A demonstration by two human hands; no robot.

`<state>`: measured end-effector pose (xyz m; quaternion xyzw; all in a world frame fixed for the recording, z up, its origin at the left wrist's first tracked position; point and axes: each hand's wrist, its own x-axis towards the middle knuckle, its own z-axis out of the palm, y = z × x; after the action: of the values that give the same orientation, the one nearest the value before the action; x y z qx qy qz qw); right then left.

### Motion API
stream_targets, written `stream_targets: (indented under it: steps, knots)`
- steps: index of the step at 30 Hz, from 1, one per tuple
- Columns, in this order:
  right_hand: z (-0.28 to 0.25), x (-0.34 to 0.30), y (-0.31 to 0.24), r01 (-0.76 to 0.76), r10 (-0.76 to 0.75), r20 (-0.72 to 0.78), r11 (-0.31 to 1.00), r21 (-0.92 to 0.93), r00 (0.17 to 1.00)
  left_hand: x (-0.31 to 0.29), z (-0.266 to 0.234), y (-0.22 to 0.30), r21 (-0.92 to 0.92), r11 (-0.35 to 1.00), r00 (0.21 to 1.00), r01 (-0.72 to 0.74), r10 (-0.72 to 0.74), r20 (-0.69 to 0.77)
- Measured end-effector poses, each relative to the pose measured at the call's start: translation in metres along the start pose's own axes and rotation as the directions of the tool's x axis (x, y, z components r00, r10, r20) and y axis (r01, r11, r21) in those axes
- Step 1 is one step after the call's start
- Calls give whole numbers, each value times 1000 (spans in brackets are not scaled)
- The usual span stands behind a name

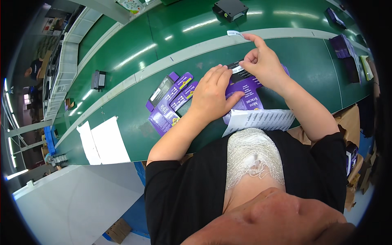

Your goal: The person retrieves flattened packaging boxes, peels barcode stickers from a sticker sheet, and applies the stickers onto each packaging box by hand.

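Note:
A flattened purple cardboard box [253,98] with a black panel lies on the green table in front of me. My left hand [210,90] rests flat on its left side, fingers stretched out and thumb spread. Over the box's far right part is my right hand [265,63], its thumb and curled fingers close to a white label patch [237,70] on the black panel. A small white sticker label [234,33] clings to the tip of my right index finger, which points away from me. The sheet of labels [261,119] lies nearest my chest, overlapping the box's near edge.
More flattened purple boxes [165,108] lie left of my left hand. White paper sheets [110,141] are at the table's near left. Beyond a pale rail [183,54], a green belt carries black devices [230,9]. Purple boxes [343,47] stand at the far right.

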<state>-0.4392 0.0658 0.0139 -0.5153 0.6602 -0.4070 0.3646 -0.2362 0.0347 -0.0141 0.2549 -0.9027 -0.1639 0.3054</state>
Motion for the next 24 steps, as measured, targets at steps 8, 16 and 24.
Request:
stream_targets:
  steps: [8, 16, 24]
  knots:
    - [-3, 0, 4, 57, -57, 10, 997, -45, 998, 10, -6, 3, 79, 991, 990, -111, 103, 95]
    - [-7, 0, 5, 50, -44, 54, 993, -109, 998, 21, -9, 5, 66, 990, 974, -125, 110, 200]
    - [-15, 5, 17, 80, -78, 17, 992, -94, 997, 40, -7, 13, 132, 985, 955, -115, 73, 289]
